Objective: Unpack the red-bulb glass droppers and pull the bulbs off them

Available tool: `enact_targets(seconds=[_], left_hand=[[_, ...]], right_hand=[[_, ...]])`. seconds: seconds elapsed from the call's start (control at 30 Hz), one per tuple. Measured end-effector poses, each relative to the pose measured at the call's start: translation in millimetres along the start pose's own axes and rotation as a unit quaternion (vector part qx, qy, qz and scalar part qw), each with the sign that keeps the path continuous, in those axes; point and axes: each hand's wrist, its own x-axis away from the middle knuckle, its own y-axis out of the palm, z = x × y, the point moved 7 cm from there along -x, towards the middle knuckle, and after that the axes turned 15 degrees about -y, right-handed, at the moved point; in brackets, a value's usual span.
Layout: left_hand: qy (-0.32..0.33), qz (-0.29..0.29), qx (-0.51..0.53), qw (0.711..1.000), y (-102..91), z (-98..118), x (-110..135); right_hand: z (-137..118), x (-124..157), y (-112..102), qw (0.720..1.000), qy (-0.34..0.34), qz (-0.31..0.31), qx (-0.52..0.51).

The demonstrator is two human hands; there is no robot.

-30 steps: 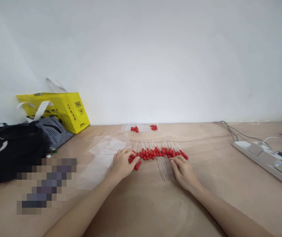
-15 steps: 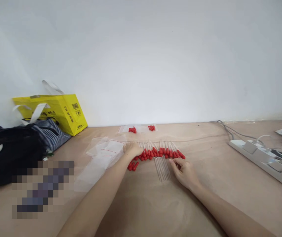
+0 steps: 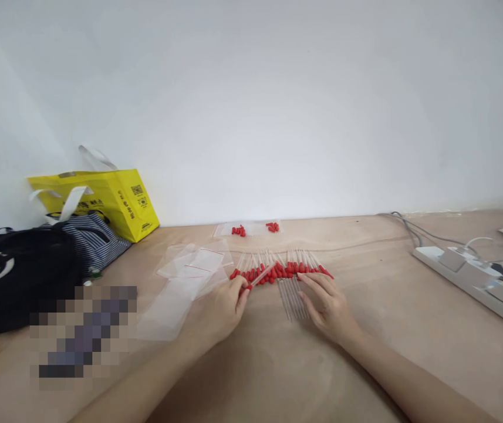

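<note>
Clear bags: flat on the tabletop (image 3: 409,329), a loose overlapping spread (image 3: 167,308).
Left hand: drawn back from the row's far side (image 3: 226,305) – thumb and forefinger now pinched shut at the bulb end.
Pinched dropper: red end in the fingers, clear stem slanting over the row (image 3: 263,272); one piece apparently singled out.
Red-bulbed row: fanned beyond the hands, stems pointing away (image 3: 290,268).
Bare tubes: side by side, just left of right hand (image 3: 291,301).
Right hand: thumb and forefinger parted, fingertips by the tubes' far ends – no grip visible (image 3: 329,302).
</note>
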Motion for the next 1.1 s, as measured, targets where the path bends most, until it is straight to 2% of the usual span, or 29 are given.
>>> enact_targets(seconds=[0.17,0.3,0.43,0.57,0.77,1.1], left_hand=[[0.146,0.093,-0.051,0.984,18.7,26.5,20.5],[0.198,0.143,-0.069,0.967,28.9,37.1,22.6],[0.224,0.177,-0.042,0.958,28.4,39.2,25.9],[0.231,0.178,-0.018,0.956,27.5,37.9,27.2],[0.228,0.168,0.015,0.959,25.6,36.7,23.4],[0.267,0.227,0.031,0.936,21.8,39.9,29.7]], right_hand=[[-28.8,-6.6,11.7,0.987,-0.119,-0.102,0.042],[-34.5,-5.5,23.7,0.981,-0.153,-0.106,0.05],[-32.2,-2.3,35.0,0.978,-0.163,-0.115,0.055],[-32.2,-1.4,39.1,0.98,-0.16,-0.11,0.043],[-33.4,-2.3,37.9,0.986,-0.151,-0.074,0.017],[-41.5,-8.0,33.6,0.986,-0.156,-0.056,0.029]])
